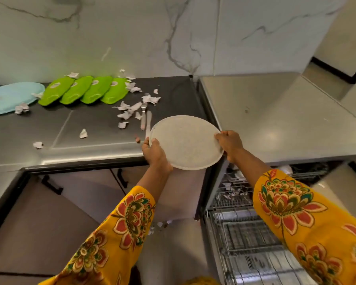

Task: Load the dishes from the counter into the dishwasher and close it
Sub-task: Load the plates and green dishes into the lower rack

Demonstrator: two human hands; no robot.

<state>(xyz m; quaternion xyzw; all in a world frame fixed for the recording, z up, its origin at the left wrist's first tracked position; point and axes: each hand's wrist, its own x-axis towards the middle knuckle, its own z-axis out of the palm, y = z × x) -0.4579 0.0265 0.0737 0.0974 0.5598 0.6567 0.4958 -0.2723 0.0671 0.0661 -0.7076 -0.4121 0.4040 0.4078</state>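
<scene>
A round speckled white plate [186, 141] is held over the front corner of the dark counter [95, 128]. My left hand [154, 154] grips its left rim and my right hand [229, 144] grips its right rim. Several green plates [84, 90] overlap in a row at the back of the counter, beside a light blue plate [10, 97]. A fork [143, 117] and a knife [148, 122] lie just behind the held plate. The dishwasher [275, 112] stands to the right with its wire rack [240, 233] pulled out below; part of the rack is hidden by my right sleeve.
Torn scraps of white paper [130, 109] are scattered across the counter, and a few lie on the floor [159, 224] and in the rack. Cabinet doors with black handles [51, 186] sit under the counter. A marble wall stands behind.
</scene>
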